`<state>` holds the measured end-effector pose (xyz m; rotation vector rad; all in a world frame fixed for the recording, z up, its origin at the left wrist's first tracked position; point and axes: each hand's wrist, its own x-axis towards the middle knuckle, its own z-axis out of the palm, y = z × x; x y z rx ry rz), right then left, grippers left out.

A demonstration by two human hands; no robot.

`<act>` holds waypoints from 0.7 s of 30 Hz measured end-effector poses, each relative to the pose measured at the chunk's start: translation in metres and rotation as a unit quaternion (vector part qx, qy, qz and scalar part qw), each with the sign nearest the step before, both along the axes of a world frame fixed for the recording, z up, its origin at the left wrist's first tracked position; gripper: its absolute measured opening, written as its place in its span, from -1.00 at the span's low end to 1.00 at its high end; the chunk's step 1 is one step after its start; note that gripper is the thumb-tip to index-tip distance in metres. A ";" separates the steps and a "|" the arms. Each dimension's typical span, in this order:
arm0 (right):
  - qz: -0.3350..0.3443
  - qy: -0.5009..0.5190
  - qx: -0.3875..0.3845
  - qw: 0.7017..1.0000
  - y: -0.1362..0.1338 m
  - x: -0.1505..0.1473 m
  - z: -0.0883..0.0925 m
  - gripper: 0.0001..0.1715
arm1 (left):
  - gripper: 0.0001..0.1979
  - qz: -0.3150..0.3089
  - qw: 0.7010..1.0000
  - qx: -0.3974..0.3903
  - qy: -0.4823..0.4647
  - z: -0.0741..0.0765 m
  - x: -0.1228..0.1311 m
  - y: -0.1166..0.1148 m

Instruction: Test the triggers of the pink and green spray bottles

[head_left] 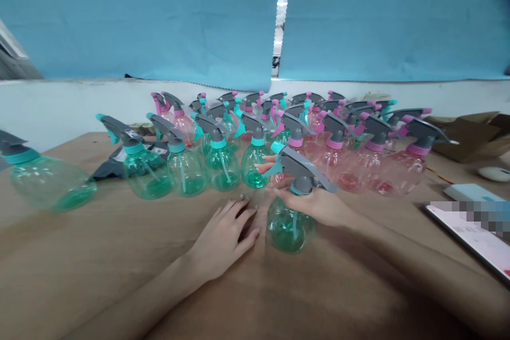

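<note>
Right grip (314, 205) (sideways, curled) round spray bottle (290, 229)

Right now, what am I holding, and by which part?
Your right hand holds a green spray bottle by the neck; your left hand holds nothing.

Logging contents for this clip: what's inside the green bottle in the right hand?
A pale tube shows inside the bottle, whose base looks darker green. The right hand covers part of its upper inside.
</note>
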<state>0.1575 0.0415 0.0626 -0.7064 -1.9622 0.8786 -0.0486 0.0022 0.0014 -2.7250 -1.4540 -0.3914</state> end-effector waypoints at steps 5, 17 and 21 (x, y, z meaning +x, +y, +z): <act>-0.048 -0.059 0.015 0.997 -0.002 0.002 -0.003 -0.60 | -0.61 -0.005 1.000 0.007 -0.012 0.000 0.000 -0.001; -0.142 -0.074 0.011 0.987 -0.012 -0.001 0.005 -0.53 | -0.60 0.000 1.000 -0.006 -0.009 0.001 0.000 0.000; -0.124 -0.053 0.013 0.991 -0.013 -0.001 0.006 -0.49 | -0.60 0.001 1.000 -0.010 -0.005 0.003 0.001 -0.001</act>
